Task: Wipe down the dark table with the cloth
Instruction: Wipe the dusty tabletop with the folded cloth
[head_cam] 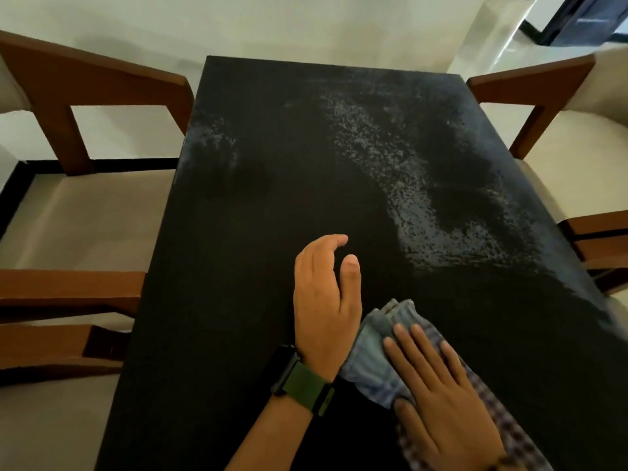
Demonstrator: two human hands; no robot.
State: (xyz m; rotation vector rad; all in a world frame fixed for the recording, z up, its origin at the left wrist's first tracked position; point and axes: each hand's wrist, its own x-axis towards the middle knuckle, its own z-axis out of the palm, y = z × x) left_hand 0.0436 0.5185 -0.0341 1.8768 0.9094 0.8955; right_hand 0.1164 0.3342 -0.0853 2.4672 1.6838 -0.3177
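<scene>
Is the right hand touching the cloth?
Touching. The head view shows the right hand lying flat, fingers straight, pressed on top of the cloth on the table, with no gap showing.

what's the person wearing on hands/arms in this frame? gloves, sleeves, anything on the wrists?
No gloves; both hands are bare. The left hand has a smartwatch on its wrist: dark case, olive-green strap. No sleeve shows on the left forearm. The right hand has a dark band at the wrist, cut off by the frame's bottom edge; too little shows to tell what it is.
</scene>
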